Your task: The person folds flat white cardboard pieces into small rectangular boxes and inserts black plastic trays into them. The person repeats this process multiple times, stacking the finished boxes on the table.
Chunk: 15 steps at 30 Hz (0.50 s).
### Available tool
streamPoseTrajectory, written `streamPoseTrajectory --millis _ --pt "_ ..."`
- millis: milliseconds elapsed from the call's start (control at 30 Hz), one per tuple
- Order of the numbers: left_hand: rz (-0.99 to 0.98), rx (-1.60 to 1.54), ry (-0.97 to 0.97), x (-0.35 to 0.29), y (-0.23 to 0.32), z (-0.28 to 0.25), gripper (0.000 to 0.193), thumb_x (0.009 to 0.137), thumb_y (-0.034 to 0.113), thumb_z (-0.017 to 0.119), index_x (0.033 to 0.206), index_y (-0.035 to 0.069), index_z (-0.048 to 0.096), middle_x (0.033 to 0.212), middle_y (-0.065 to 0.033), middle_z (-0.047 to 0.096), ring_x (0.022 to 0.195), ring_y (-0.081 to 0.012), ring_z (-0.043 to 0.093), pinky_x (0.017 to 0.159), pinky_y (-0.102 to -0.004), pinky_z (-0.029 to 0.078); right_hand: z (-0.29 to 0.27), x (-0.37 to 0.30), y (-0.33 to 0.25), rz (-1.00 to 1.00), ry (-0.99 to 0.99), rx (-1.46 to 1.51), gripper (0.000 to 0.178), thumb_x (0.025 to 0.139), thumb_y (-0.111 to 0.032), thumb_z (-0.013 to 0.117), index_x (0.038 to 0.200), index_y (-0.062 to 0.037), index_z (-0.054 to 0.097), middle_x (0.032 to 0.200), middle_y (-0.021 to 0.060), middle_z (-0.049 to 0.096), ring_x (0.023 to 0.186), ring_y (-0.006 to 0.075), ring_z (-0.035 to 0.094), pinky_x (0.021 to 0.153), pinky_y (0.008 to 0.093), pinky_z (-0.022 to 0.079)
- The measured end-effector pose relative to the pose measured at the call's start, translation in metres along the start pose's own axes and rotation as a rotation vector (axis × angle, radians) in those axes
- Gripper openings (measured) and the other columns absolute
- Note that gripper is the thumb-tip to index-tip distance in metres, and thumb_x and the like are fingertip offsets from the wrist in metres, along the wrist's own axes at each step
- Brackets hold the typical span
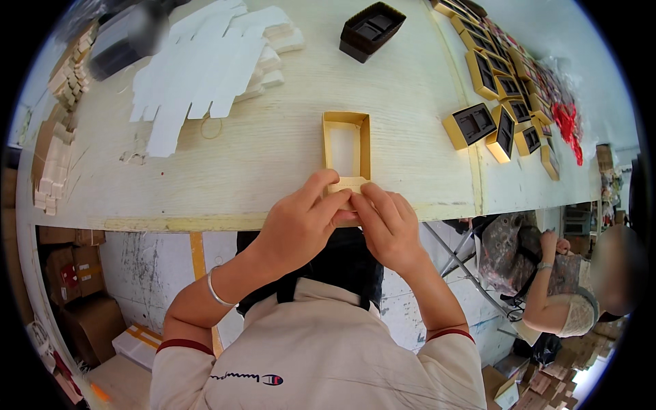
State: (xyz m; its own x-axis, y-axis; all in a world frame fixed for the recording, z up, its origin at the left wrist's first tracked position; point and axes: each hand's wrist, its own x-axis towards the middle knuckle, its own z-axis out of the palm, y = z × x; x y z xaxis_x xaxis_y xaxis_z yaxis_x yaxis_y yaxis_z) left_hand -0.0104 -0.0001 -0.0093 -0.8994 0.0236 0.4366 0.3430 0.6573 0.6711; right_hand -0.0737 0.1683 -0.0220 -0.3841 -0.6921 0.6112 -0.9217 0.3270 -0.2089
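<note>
A gold open box frame (346, 147) lies on the pale wood-grain table (273, 150), with white flat card blanks (205, 68), a black insert tray (372, 29), gold boxes with black insides (502, 102) and red wrapping (567, 123).

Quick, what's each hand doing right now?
Left hand: pinching the near end of the gold cardboard box.
Right hand: pinching the same end.

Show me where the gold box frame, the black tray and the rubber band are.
gold box frame (364, 140): head view, on its right wall.
black tray (372, 29): head view, on its recessed middle.
rubber band (211, 128): head view, on the loop lying on the table, below the white card blanks.
</note>
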Motion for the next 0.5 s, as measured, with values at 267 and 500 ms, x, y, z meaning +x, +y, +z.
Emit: streamPoseTrajectory --millis 267,500 --pt "0.096 0.27 -0.186 0.004 -0.001 -0.004 0.012 0.071 -0.003 0.063 0.08 -0.001 0.055 0.079 -0.0082 0.053 0.067 -0.0232 0.057 0.056 -0.0325 0.048 -0.016 0.02 -0.005 0.214 -0.296 0.131 0.026 0.064 0.005 0.062 0.088 -0.0012 0.058 0.086 0.0107 0.052 0.073 0.028 0.056 0.062 0.0357 0.046" --pt "-0.026 0.214 -0.428 0.027 0.003 -0.023 0.018 0.074 0.007 0.067 0.088 0.003 0.058 0.09 -0.0091 0.057 0.082 -0.028 0.06 0.065 -0.0376 0.05 -0.031 0.039 0.01 0.221 -0.596 0.234 0.018 0.068 0.008 0.058 0.082 -0.0029 0.056 0.081 0.0102 0.053 0.08 0.0309 0.058 0.064 0.0378 0.047"
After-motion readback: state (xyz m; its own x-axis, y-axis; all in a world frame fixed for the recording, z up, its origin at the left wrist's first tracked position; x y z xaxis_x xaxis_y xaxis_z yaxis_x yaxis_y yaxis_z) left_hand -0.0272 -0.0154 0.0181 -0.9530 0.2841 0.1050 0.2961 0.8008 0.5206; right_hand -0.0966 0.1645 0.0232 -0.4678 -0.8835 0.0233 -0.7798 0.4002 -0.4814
